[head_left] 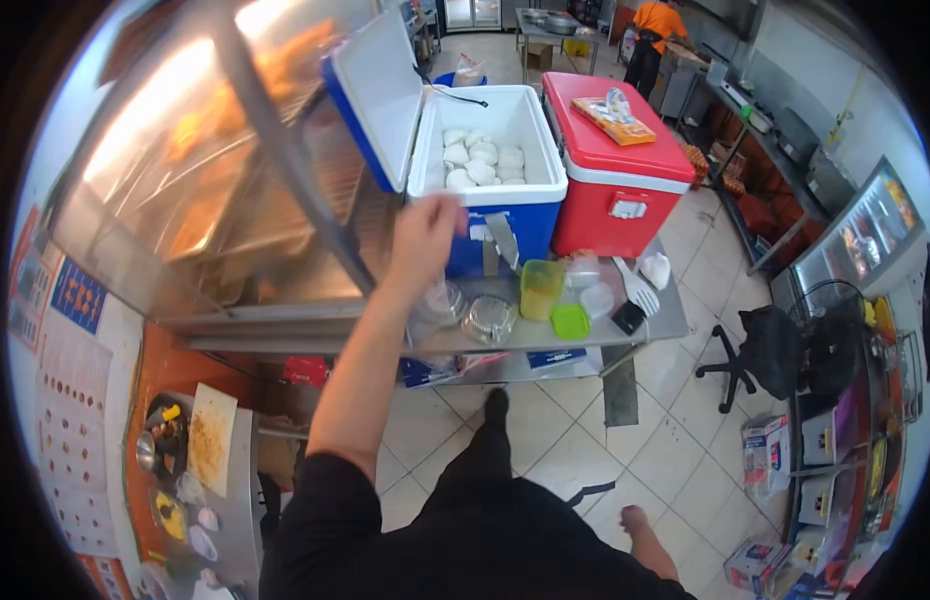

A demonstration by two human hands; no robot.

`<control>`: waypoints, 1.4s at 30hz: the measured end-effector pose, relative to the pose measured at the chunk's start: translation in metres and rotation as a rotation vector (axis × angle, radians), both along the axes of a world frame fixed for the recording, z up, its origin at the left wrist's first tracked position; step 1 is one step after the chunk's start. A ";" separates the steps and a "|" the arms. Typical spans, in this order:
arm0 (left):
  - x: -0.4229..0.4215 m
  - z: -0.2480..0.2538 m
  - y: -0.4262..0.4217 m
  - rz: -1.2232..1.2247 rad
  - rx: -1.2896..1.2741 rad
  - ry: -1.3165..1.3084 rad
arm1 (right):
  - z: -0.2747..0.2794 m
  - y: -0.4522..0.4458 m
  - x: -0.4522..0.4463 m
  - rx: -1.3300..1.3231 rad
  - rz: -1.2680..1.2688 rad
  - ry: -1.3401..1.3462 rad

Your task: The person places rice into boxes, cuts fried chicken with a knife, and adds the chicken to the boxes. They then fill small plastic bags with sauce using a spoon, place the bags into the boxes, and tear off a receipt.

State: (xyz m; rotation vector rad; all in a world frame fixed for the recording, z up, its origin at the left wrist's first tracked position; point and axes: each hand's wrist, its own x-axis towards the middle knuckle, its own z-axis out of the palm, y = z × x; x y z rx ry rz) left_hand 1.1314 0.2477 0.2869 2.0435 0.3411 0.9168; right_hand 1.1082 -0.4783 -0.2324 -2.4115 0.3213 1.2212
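Many white rounds [482, 153] in blue cooler [538, 232], 12 o'clock | left hand [427, 232] nearby; right hand [635, 520], 5 o'clock | fingers: can't tell

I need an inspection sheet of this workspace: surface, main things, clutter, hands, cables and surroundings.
Surface: metal table, mostly occupied.
Main things: blue cooler, its hinged lid open; round white items inside.
Clutter: clear plastic containers, yellow-green cup, bright green square, white slotted utensil; packet on the closed red cooler.
Hands: left hand at the blue cooler's near left corner, contact unclear; right hand low over the floor, nothing seen in it.
Cables: no certain power cable; a dark cord crosses the blue cooler's far rim.
Surroundings: glass display case at left, black chair at right, person in orange at the back.
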 end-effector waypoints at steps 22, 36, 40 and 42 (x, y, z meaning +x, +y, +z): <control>0.381 -0.080 0.303 0.359 0.803 0.992 | 0.434 0.317 0.302 0.976 -0.033 0.191; 0.225 0.046 -0.081 0.045 1.053 -0.092 | 0.554 0.531 0.371 1.813 -0.319 0.597; 0.217 0.086 -0.081 -0.587 0.421 0.148 | 0.532 0.497 0.397 1.663 -0.341 0.613; 0.222 0.079 -0.030 -0.382 0.287 0.162 | 0.513 0.468 0.403 1.631 -0.345 0.640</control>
